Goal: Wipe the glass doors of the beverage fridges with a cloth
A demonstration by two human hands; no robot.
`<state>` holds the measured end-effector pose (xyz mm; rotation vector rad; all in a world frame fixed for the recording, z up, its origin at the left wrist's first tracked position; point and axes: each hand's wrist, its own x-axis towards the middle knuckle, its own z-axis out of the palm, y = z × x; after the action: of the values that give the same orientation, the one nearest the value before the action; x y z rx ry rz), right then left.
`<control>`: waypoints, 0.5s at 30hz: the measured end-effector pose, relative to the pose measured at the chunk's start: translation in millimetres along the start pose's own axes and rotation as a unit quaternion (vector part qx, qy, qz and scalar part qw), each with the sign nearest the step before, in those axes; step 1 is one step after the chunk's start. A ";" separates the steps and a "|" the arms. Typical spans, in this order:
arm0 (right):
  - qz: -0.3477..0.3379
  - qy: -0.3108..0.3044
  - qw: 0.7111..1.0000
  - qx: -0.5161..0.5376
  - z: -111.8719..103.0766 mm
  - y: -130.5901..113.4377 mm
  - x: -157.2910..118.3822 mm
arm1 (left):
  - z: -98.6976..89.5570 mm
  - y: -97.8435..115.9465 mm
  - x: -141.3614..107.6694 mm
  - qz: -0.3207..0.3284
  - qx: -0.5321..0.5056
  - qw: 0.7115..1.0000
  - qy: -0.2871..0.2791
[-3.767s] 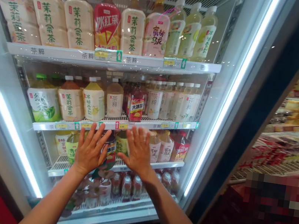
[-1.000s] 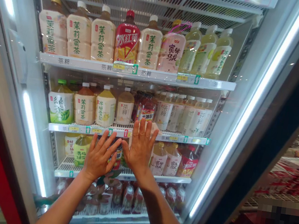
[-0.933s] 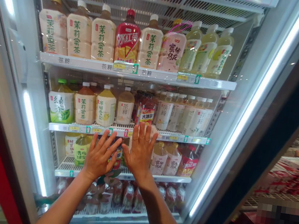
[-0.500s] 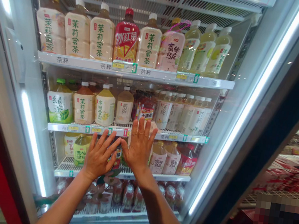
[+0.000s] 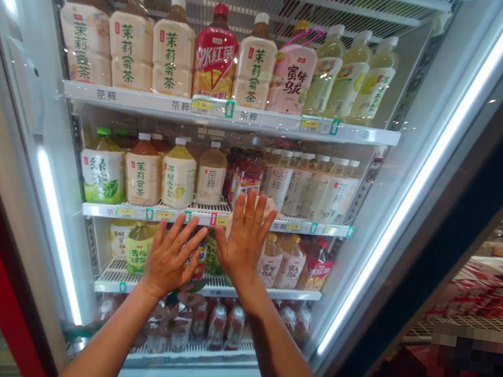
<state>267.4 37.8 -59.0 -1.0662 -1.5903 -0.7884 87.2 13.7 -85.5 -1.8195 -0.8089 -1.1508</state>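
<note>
Before a lit drinks cooler (image 5: 435, 128), our left hand (image 5: 172, 258) and right hand (image 5: 244, 238) stand raised, fingers extended, gripping nothing.
The right overlaps the red bottle (image 5: 250, 172) on the middle shelf (image 5: 202, 218); the left is beside the green-labelled bottle (image 5: 138, 249) on the shelf beneath; whether either palm touches a surface, we cannot tell.

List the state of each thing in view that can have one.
Bare left hand: open, holding nothing visible
Bare right hand: open, holding nothing visible
Lower-row pale-green plastic bottle beside the left hand: upright, partly hidden
Middle-row dark-red plastic bottle behind the right hand: upright, partly covered
Upper-row red plastic bottle: upright, capped
Middle-row front green-capped plastic bottle: upright, capped
Long white light strips: lit
</note>
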 end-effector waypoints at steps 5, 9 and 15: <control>-0.027 -0.023 0.999 -0.015 7.4 -2.2 -70.6 | 0.3 0.0 0.1 0.000 0.000 1.000 -0.001; -0.068 -0.025 0.997 -0.020 12.0 5.8 -123.5 | 0.7 -0.4 -0.6 -0.001 -0.005 1.000 -0.002; 0.030 0.032 0.999 -0.019 -4.4 52.6 -31.8 | 1.1 -0.2 -0.3 0.000 0.001 1.000 0.002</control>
<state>320.2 46.6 -89.5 -1.1005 -1.4877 -0.8069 87.4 14.7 -86.0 -1.8157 -0.8080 -1.1531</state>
